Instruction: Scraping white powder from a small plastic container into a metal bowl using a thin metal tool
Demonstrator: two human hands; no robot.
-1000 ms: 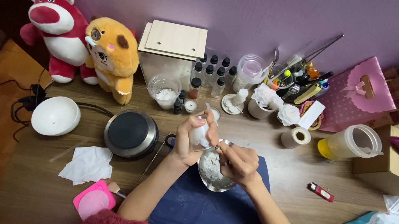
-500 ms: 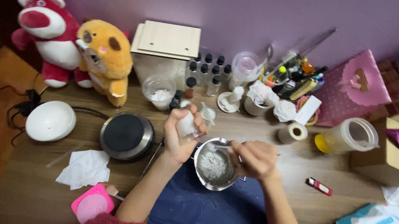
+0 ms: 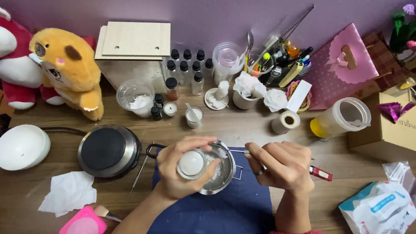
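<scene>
**Cup tipped over the metal pot, both hands at work**

The left hand (image 3: 177, 173) is wrapped around a small clear cup (image 3: 192, 163), fingers clamped on its sides, holding it tipped so its round white end faces up toward the camera. The cup sits right over the near-left rim of a small metal pot (image 3: 222, 171), which holds white flakes. The pot stands on a dark blue cloth (image 3: 222, 211) spread on the wooden worktop (image 3: 33, 226), directly under and between the two hands.

The right hand (image 3: 281, 165) is closed in a pinch on a thin metal tool (image 3: 236, 151) whose tip reaches from the fingers toward the pot's far rim; what kind of tool it is cannot be told. Just right of this hand lies a small red and white object (image 3: 321, 173).

Left of the left hand sits a round black hot plate (image 3: 108, 150), with a thin metal pick (image 3: 139, 175) lying between them. Further left lie a crumpled tissue (image 3: 69, 191), a pink dish (image 3: 81, 230) and a white dome (image 3: 20, 146). Beyond the hands stand a small glass (image 3: 194, 117), a plastic cup of white flakes (image 3: 136, 98) and a cluster of black-capped bottles (image 3: 189, 68). Beyond the right hand are a tape roll (image 3: 285, 121) and a yellow-lidded jar (image 3: 341, 118) on its side.
</scene>
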